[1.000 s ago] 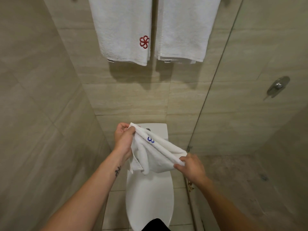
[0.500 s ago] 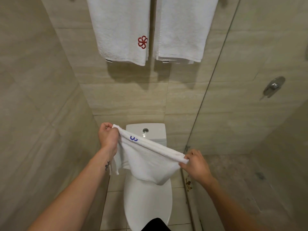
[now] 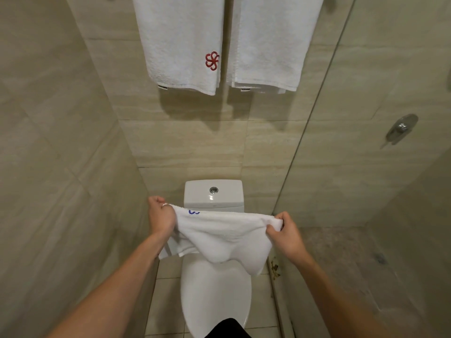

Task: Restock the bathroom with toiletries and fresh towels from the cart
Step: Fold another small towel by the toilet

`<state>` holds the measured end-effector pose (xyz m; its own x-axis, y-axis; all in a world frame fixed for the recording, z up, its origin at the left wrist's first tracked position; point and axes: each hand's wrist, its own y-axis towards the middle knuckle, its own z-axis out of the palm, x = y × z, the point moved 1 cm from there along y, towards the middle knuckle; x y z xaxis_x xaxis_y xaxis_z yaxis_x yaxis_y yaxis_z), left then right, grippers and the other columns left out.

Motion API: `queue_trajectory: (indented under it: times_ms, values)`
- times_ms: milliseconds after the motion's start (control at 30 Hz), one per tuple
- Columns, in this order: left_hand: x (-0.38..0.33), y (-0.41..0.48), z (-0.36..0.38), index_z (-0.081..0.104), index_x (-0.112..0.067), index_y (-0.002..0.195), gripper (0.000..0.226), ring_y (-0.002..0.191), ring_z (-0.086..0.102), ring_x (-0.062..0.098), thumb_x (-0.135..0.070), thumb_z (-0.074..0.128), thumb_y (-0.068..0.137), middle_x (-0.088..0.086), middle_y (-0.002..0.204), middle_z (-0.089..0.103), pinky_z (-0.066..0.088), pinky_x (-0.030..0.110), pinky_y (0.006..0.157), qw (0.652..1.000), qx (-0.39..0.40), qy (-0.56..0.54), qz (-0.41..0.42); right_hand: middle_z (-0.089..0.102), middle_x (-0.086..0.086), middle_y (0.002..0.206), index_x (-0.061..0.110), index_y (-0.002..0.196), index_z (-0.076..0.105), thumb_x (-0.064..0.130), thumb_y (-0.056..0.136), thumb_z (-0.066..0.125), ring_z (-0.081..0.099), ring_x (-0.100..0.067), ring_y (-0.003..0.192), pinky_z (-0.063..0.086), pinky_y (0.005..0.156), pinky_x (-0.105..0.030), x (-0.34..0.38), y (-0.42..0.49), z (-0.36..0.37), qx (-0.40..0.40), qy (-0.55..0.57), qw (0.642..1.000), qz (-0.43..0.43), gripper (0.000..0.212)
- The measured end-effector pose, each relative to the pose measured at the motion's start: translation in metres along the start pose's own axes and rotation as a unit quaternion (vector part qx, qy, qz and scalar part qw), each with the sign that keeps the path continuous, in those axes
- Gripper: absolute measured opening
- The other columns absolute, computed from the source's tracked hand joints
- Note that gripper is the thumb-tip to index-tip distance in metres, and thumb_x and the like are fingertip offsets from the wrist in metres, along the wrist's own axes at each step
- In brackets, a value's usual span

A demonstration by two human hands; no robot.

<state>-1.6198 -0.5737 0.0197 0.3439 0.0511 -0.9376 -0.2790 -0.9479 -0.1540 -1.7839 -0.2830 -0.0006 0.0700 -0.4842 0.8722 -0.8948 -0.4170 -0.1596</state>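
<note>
I hold a small white towel [image 3: 222, 236] with a blue mark stretched out above the toilet. My left hand [image 3: 159, 215] grips its left top corner and my right hand [image 3: 284, 234] grips its right top corner. The cloth sags in the middle between them. High on the back wall hang two larger white towels: the left hanging towel [image 3: 180, 37] carries a red flower emblem, the right hanging towel [image 3: 271, 37] is plain.
A white toilet [image 3: 216, 298] with closed lid and cistern [image 3: 214, 193] stands below my hands. Tiled walls close in on the left and behind. A glass shower screen [image 3: 314, 123] stands on the right, with a chrome shower valve [image 3: 401, 128] beyond it.
My hands have moved apart, pulling the bunched towel out into a wide stretched strip. The left hand went left, the right hand went right and slightly up.
</note>
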Motion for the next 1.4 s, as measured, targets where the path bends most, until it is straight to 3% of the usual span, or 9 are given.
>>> queue_trajectory:
  times_ms: [300, 467, 633, 800, 900, 1000, 1067, 1200, 1400]
  values:
    - [0.028, -0.016, -0.002, 0.049, -0.027, 0.102, 0.02, 0.096, 0.057, 0.025, -0.033, 0.061, 0.088, -0.005, 0.098, 0.058, 0.042, 0.037, 0.083, 0.984, 0.167, 0.059, 0.019, 0.061, 0.006, 0.111, 0.028, 0.128, 0.045, 0.017, 0.091, 0.069, 0.065, -0.013, 0.097, 0.055, 0.073, -0.028, 0.015, -0.006, -0.006, 0.0, 0.111, 0.993, 0.029, 0.046]
    - [0.042, -0.016, -0.012, 0.06, -0.04, 0.102, 0.054, 0.095, 0.062, 0.016, -0.068, 0.079, 0.06, -0.006, 0.106, 0.068, 0.046, 0.031, 0.078, 0.944, 0.291, 0.15, 0.046, 0.072, 0.002, 0.102, 0.022, 0.109, 0.066, 0.013, 0.089, 0.064, 0.07, -0.015, 0.096, 0.055, 0.073, -0.028, 0.023, -0.004, -0.009, 0.013, 0.099, 0.995, 0.024, 0.022]
    - [0.056, -0.035, -0.01, 0.068, -0.052, 0.096, 0.056, 0.106, 0.056, 0.012, -0.077, 0.077, 0.046, -0.014, 0.109, 0.052, 0.046, 0.03, 0.101, 0.847, 0.398, 0.335, 0.111, 0.072, 0.001, 0.095, 0.019, 0.099, 0.067, 0.011, 0.088, 0.059, 0.067, -0.012, 0.089, 0.051, 0.067, -0.028, 0.037, -0.007, -0.009, 0.019, 0.055, 0.998, 0.01, 0.016]
    - [0.073, -0.065, -0.003, 0.069, -0.049, 0.092, 0.054, 0.096, 0.054, 0.01, -0.087, 0.07, 0.054, -0.014, 0.098, 0.049, 0.043, 0.023, 0.079, 0.786, 0.438, 0.4, 0.172, 0.071, -0.001, 0.09, 0.016, 0.096, 0.066, 0.012, 0.088, 0.059, 0.064, -0.012, 0.081, 0.051, 0.066, -0.027, 0.043, -0.008, -0.007, 0.026, 0.049, 0.998, 0.006, 0.011]
    - [0.076, -0.074, 0.001, 0.057, -0.034, 0.073, 0.039, 0.082, 0.052, 0.014, -0.072, 0.065, 0.072, -0.011, 0.089, 0.047, 0.032, 0.02, 0.065, 0.76, 0.42, 0.429, 0.249, 0.072, -0.001, 0.089, 0.015, 0.093, 0.067, 0.011, 0.087, 0.059, 0.064, -0.012, 0.079, 0.051, 0.067, -0.027, 0.044, -0.01, -0.004, 0.025, 0.054, 0.998, 0.003, 0.011]
    - [0.072, -0.075, 0.006, 0.048, -0.024, 0.071, 0.029, 0.081, 0.051, 0.017, -0.051, 0.058, 0.076, -0.008, 0.086, 0.051, 0.036, 0.028, 0.078, 0.744, 0.393, 0.455, 0.291, 0.073, -0.002, 0.088, 0.015, 0.091, 0.068, 0.011, 0.086, 0.059, 0.065, -0.012, 0.079, 0.052, 0.068, -0.027, 0.045, -0.01, -0.003, 0.03, 0.058, 0.998, 0.004, 0.011]
    - [0.07, -0.072, 0.008, 0.044, -0.024, 0.072, 0.024, 0.088, 0.048, 0.018, -0.044, 0.057, 0.073, -0.008, 0.083, 0.051, 0.039, 0.031, 0.085, 0.754, 0.377, 0.453, 0.289, 0.073, 0.0, 0.088, 0.016, 0.091, 0.068, 0.011, 0.086, 0.059, 0.066, -0.012, 0.08, 0.052, 0.067, -0.026, 0.047, -0.012, -0.004, 0.029, 0.06, 0.998, 0.006, 0.012]
    - [0.068, -0.071, 0.014, 0.036, -0.027, 0.079, 0.022, 0.077, 0.054, 0.022, -0.03, 0.057, 0.073, -0.005, 0.077, 0.052, 0.037, 0.033, 0.061, 0.834, 0.383, 0.348, 0.191, 0.074, -0.001, 0.091, 0.019, 0.094, 0.069, 0.012, 0.087, 0.058, 0.067, -0.013, 0.084, 0.055, 0.073, -0.031, 0.054, -0.014, -0.006, 0.058, 0.064, 0.996, 0.005, 0.015]
    - [0.053, -0.085, 0.031, 0.049, -0.036, 0.084, 0.026, 0.065, 0.061, 0.013, -0.054, 0.065, 0.076, -0.015, 0.076, 0.064, 0.049, 0.032, 0.055, 0.868, 0.382, 0.28, 0.148, 0.075, 0.006, 0.086, 0.025, 0.091, 0.072, 0.012, 0.083, 0.059, 0.07, -0.01, 0.082, 0.056, 0.071, -0.027, 0.07, -0.019, -0.004, 0.115, 0.06, 0.991, -0.012, 0.02]
